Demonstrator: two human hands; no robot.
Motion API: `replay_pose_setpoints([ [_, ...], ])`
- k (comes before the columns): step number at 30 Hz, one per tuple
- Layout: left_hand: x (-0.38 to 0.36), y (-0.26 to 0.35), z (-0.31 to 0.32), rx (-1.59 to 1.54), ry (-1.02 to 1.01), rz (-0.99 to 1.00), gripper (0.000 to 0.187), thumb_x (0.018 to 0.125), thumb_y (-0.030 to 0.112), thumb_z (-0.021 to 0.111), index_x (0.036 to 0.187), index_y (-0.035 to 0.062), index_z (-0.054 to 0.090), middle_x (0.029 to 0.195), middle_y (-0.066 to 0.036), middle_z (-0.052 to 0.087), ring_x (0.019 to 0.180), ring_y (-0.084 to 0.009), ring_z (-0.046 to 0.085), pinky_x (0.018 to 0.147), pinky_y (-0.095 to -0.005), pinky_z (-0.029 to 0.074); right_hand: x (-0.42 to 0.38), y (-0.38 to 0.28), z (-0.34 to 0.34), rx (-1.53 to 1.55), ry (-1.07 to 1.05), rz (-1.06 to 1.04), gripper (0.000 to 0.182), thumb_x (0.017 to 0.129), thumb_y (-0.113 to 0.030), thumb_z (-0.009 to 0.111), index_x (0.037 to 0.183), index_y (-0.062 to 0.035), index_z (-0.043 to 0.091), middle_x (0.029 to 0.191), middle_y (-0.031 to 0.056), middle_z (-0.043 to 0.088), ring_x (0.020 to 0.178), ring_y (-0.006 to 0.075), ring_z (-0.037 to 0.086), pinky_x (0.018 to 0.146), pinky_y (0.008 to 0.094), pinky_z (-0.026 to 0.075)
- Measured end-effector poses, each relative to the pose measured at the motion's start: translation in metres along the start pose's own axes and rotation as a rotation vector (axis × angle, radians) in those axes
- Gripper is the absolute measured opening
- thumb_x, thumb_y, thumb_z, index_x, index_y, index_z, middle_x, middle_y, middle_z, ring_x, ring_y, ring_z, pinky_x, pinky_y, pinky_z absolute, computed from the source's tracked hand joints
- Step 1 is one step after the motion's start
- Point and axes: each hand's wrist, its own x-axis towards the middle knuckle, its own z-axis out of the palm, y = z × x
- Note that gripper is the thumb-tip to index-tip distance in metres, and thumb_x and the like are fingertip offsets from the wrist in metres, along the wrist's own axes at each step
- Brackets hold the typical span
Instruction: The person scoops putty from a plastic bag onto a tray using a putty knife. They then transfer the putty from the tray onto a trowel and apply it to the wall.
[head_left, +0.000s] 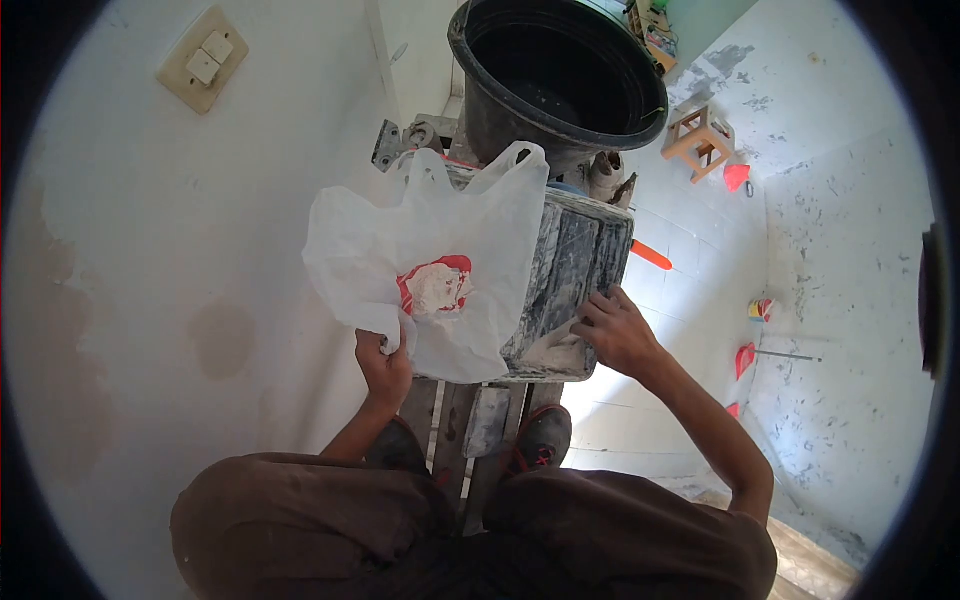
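My left hand (384, 362) grips the bottom of a white plastic bag (440, 265) with a red print, held up over the left part of a plaster-smeared grey box (575, 270). My right hand (617, 330) rests on the box's near right corner, fingers spread against its side. The box sits on a wooden ladder or stand (470, 425) between my two shoes. Behind the box stands a large black bucket (560, 75), dark inside.
A white wall with a light switch (203, 58) is at my left. On the spattered white floor lie a small wooden stool (702, 140), red-handled tools (650, 255) and other red items (746, 358).
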Motion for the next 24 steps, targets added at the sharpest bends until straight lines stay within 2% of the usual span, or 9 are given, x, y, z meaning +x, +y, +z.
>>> replay_pose_setpoints([
  [6,-0.002,-0.001,-0.001,-0.002,-0.004,0.003,0.017,0.089,0.000,0.064,0.106,-0.0022,0.063,0.102,-0.017,0.064,0.095,-0.0335,0.062,0.085,-0.0397,0.048,0.013,0.006,-0.023,0.026,0.049,0.114,0.019,0.069,-0.006,0.073,0.087,-0.0118,0.074,0.090,0.0036,0.062,0.096,0.0201,0.058,0.096,0.0386,0.042],
  [8,-0.002,-0.002,0.000,-0.051,-0.003,-0.005,0.017,0.089,0.000,0.064,0.106,-0.0021,0.063,0.102,-0.017,0.064,0.095,-0.0333,0.062,0.085,-0.0395,0.048,0.014,0.013,-0.007,-0.001,0.043,0.105,0.022,0.068,-0.004,0.073,0.088,-0.0130,0.075,0.092,0.0027,0.063,0.098,0.0199,0.058,0.097,0.0387,0.041],
  [10,-0.001,-0.003,-0.001,0.052,-0.019,0.026,0.017,0.090,0.000,0.063,0.107,-0.0023,0.062,0.103,-0.017,0.063,0.096,-0.0330,0.062,0.085,-0.0397,0.048,0.016,0.016,0.004,0.088,-0.106,0.084,0.023,0.067,-0.005,0.074,0.088,-0.0140,0.075,0.094,0.0022,0.065,0.102,0.0201,0.058,0.098,0.0396,0.040],
  [15,-0.003,-0.007,-0.002,0.010,-0.019,-0.009,0.018,0.089,-0.001,0.064,0.107,-0.0030,0.062,0.103,-0.018,0.063,0.097,-0.0333,0.063,0.086,-0.0403,0.048,0.016,0.020,-0.007,0.243,-0.172,0.132,0.022,0.064,-0.009,0.077,0.085,-0.0151,0.075,0.093,0.0008,0.066,0.102,0.0202,0.060,0.094,0.0378,0.039],
  [18,-0.004,-0.008,-0.003,0.014,-0.024,-0.007,0.020,0.089,-0.001,0.064,0.108,-0.0036,0.061,0.104,-0.018,0.063,0.097,-0.0330,0.063,0.086,-0.0401,0.049,0.013,0.013,-0.023,0.191,-0.102,0.168,0.022,0.063,-0.009,0.078,0.084,-0.0154,0.076,0.092,0.0008,0.066,0.101,0.0198,0.060,0.091,0.0371,0.040],
  [21,-0.003,-0.005,-0.002,0.022,-0.024,0.005,0.021,0.088,-0.002,0.064,0.109,-0.0039,0.061,0.104,-0.018,0.062,0.097,-0.0325,0.063,0.086,-0.0396,0.049,0.006,0.000,-0.002,0.052,-0.129,0.047,0.025,0.062,-0.011,0.079,0.086,-0.0132,0.074,0.096,0.0029,0.065,0.104,0.0194,0.059,0.098,0.0396,0.041],
  [24,-0.001,-0.007,-0.001,-0.011,-0.009,0.009,0.022,0.088,-0.002,0.064,0.110,-0.0040,0.061,0.104,-0.018,0.062,0.097,-0.0321,0.063,0.086,-0.0392,0.049,0.006,0.001,0.004,0.016,-0.061,0.046,0.029,0.060,-0.011,0.080,0.088,-0.0130,0.075,0.099,0.0028,0.065,0.106,0.0194,0.058,0.101,0.0407,0.040],
])
